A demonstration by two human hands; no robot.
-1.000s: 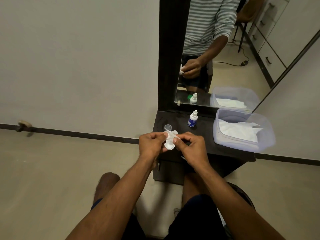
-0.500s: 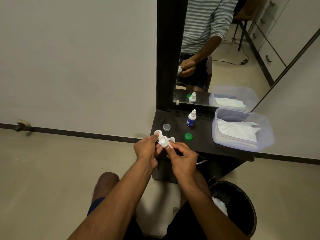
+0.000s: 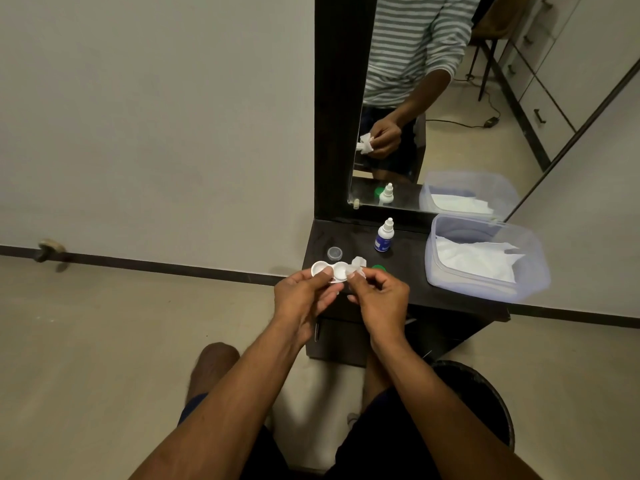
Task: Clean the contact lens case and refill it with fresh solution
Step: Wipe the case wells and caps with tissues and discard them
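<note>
Dark shelf [image 3: 408,292] below the mirror, frame centre: left hand [image 3: 304,299] grips the lens case [image 3: 329,271], right hand [image 3: 379,299] pinches what looks like tissue [image 3: 358,264]; each well wants wiping while the case is held steady.

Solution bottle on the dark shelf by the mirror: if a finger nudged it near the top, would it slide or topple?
Probably topple. The solution bottle stands upright, tall for its narrow base, so a high push would likely tip it. It looks like small plastic, likely light, so little force is needed. Its round body would probably roll along the shelf afterwards.
</note>
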